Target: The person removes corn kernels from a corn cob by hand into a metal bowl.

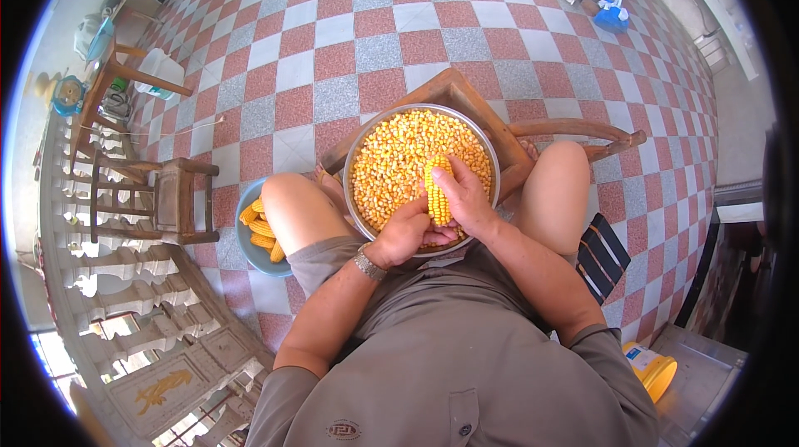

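Observation:
A yellow corn cob point(439, 194), its rows of kernels largely full, is held upright over a round metal basin point(497, 181). My right hand point(468, 197) grips the cob from the right, with the thumb laid across its upper part. From the left, my left hand point(402, 231), with a metal-band watch at the wrist, has its thumb side against the cob. Its other fingers curl around below the cob's lower end, partly hidden. Loose corn kernels point(399, 153) fill much of the basin, which rests between my knees on a wooden frame point(449, 88).
Several corn cobs point(262, 231) lie in a blue-grey basin point(249, 253) beside my left knee. A wooden stool point(181, 200) stands farther left, near a balustrade point(125, 284). A curved wooden piece point(574, 128) extends right from the frame. A yellow bucket point(661, 375) is behind on the right.

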`<act>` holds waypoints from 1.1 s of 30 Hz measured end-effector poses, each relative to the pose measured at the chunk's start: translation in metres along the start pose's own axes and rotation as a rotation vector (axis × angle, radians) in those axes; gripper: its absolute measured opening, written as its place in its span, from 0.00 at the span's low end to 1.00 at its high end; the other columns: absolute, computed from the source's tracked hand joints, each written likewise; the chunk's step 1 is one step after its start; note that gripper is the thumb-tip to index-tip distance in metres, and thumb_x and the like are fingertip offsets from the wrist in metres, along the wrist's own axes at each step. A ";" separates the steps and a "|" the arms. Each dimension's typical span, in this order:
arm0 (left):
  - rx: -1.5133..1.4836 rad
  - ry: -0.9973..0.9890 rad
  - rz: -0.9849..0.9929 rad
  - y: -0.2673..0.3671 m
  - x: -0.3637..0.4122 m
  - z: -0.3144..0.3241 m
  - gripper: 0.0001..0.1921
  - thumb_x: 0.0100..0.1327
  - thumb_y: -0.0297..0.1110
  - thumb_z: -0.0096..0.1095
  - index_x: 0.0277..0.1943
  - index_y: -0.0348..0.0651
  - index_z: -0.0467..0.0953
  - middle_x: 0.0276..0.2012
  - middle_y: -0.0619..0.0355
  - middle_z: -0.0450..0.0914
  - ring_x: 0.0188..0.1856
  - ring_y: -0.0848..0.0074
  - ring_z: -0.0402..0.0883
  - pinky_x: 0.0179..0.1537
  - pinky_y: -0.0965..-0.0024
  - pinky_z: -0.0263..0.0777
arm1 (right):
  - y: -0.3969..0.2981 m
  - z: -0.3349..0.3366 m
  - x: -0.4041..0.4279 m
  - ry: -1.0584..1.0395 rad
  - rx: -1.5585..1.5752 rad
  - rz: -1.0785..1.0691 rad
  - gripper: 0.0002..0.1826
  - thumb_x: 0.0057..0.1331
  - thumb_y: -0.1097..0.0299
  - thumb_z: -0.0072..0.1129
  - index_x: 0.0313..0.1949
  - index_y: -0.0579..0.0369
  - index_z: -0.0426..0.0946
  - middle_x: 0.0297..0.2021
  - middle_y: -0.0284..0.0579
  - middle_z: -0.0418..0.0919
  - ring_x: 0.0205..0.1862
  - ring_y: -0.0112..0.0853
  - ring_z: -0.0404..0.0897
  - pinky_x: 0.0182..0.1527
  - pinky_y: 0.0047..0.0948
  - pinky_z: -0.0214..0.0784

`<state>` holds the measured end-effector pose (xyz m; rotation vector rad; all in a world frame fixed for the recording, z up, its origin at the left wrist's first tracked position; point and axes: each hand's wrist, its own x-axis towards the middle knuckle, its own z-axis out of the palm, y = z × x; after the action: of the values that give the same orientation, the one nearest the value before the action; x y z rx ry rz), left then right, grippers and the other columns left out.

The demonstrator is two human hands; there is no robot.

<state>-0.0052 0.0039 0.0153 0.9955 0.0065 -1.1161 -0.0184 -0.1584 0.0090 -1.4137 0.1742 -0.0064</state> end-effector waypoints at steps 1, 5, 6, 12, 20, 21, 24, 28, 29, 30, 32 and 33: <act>-0.001 0.004 -0.003 -0.002 0.001 -0.003 0.17 0.68 0.20 0.41 0.58 0.30 0.70 0.48 0.46 0.80 0.46 0.65 0.84 0.50 0.65 0.81 | -0.006 0.001 -0.001 -0.004 0.066 0.067 0.15 0.75 0.61 0.53 0.52 0.59 0.73 0.37 0.38 0.79 0.37 0.22 0.77 0.40 0.22 0.71; -0.033 0.004 -0.024 -0.001 0.003 -0.003 0.17 0.69 0.21 0.43 0.59 0.30 0.69 0.49 0.46 0.80 0.48 0.65 0.84 0.51 0.65 0.80 | -0.010 0.002 -0.001 0.005 0.152 0.108 0.14 0.75 0.61 0.53 0.51 0.58 0.72 0.36 0.38 0.79 0.36 0.21 0.77 0.39 0.21 0.71; -0.032 0.003 -0.025 0.000 0.002 -0.002 0.17 0.69 0.21 0.43 0.59 0.30 0.69 0.49 0.46 0.80 0.48 0.65 0.84 0.51 0.65 0.80 | -0.008 0.002 -0.001 0.006 0.153 0.108 0.14 0.75 0.61 0.53 0.51 0.58 0.72 0.36 0.38 0.79 0.36 0.21 0.77 0.39 0.21 0.71; -0.146 -0.066 0.003 0.004 0.000 -0.004 0.19 0.70 0.25 0.45 0.61 0.30 0.69 0.51 0.45 0.80 0.49 0.66 0.84 0.51 0.66 0.80 | -0.006 0.000 0.000 0.014 0.235 0.122 0.13 0.76 0.59 0.50 0.50 0.54 0.72 0.37 0.40 0.80 0.36 0.23 0.79 0.39 0.22 0.74; 0.052 -0.045 0.055 -0.001 -0.001 -0.005 0.15 0.69 0.25 0.43 0.54 0.32 0.73 0.45 0.50 0.81 0.39 0.72 0.82 0.43 0.69 0.80 | -0.005 0.001 -0.003 0.012 0.039 -0.004 0.14 0.75 0.61 0.54 0.51 0.58 0.72 0.35 0.36 0.77 0.33 0.18 0.76 0.33 0.19 0.70; 0.052 -0.045 0.056 -0.001 -0.001 -0.005 0.15 0.69 0.25 0.43 0.54 0.32 0.73 0.45 0.50 0.81 0.39 0.72 0.82 0.43 0.69 0.80 | -0.007 0.002 -0.004 0.011 0.038 -0.004 0.14 0.75 0.61 0.54 0.51 0.58 0.72 0.35 0.36 0.77 0.33 0.18 0.76 0.33 0.19 0.70; 0.116 -0.008 0.049 -0.002 0.000 -0.005 0.14 0.70 0.25 0.43 0.53 0.33 0.73 0.43 0.51 0.80 0.38 0.73 0.80 0.41 0.69 0.79 | -0.012 0.005 -0.006 0.038 0.120 0.061 0.15 0.75 0.62 0.54 0.53 0.59 0.71 0.35 0.36 0.77 0.33 0.18 0.75 0.33 0.19 0.69; -0.049 0.012 0.027 0.000 0.002 0.000 0.15 0.70 0.26 0.42 0.55 0.33 0.71 0.44 0.49 0.81 0.40 0.71 0.81 0.43 0.67 0.79 | -0.004 0.004 -0.002 0.058 0.122 -0.003 0.15 0.75 0.62 0.53 0.53 0.58 0.71 0.35 0.35 0.77 0.31 0.17 0.75 0.32 0.18 0.68; -0.100 -0.005 0.019 0.002 0.002 0.001 0.15 0.70 0.26 0.42 0.56 0.33 0.70 0.45 0.49 0.81 0.40 0.70 0.82 0.44 0.65 0.79 | -0.001 0.004 0.000 0.076 0.140 -0.015 0.14 0.75 0.61 0.52 0.52 0.58 0.71 0.35 0.35 0.78 0.31 0.17 0.75 0.31 0.17 0.68; -0.101 -0.003 0.021 0.004 0.001 0.000 0.15 0.70 0.26 0.42 0.56 0.33 0.70 0.45 0.49 0.81 0.40 0.70 0.82 0.44 0.65 0.79 | -0.002 0.002 0.000 0.073 0.140 -0.014 0.14 0.75 0.61 0.52 0.52 0.58 0.71 0.35 0.35 0.78 0.31 0.17 0.75 0.31 0.17 0.68; -0.277 -0.083 0.012 0.006 -0.001 -0.003 0.16 0.71 0.28 0.43 0.58 0.33 0.69 0.46 0.47 0.81 0.41 0.68 0.82 0.45 0.63 0.79 | -0.006 -0.002 -0.002 0.016 0.269 0.148 0.13 0.77 0.60 0.48 0.52 0.54 0.70 0.38 0.43 0.81 0.36 0.25 0.81 0.35 0.21 0.75; -0.277 -0.084 0.013 0.006 -0.001 -0.003 0.16 0.71 0.28 0.43 0.58 0.33 0.69 0.46 0.47 0.81 0.41 0.68 0.82 0.45 0.63 0.79 | -0.006 -0.002 -0.001 0.015 0.268 0.148 0.13 0.77 0.60 0.48 0.52 0.54 0.70 0.38 0.43 0.81 0.36 0.25 0.81 0.35 0.21 0.75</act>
<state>0.0004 0.0070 0.0182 0.7005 0.0852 -1.1102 -0.0195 -0.1614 0.0149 -1.1317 0.2795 0.0791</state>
